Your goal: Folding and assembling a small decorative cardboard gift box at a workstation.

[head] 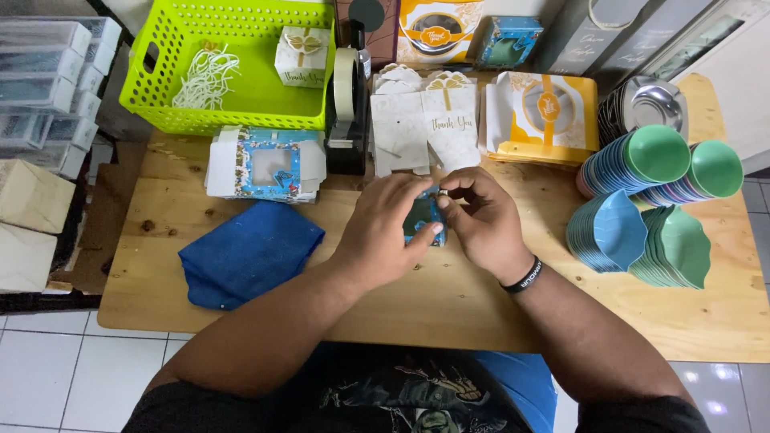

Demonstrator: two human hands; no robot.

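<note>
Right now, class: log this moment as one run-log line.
left hand: holds small blue box | right hand: pinches box top | surface: wooden table | nearby: blue cloth

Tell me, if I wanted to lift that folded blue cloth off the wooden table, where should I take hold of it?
Probably at the corner of the blue cloth nearest the person, at its lower left, coming from the table's front edge. That corner sticks out over bare wood with nothing beside it, so fingers can pinch all the folded layers. Its far edge lies close to the stack of flat blue window boxes, which would crowd a hand.

Left hand [385,232], right hand [481,220] clasp small blue box [423,218] over wooden table [449,305].
</note>
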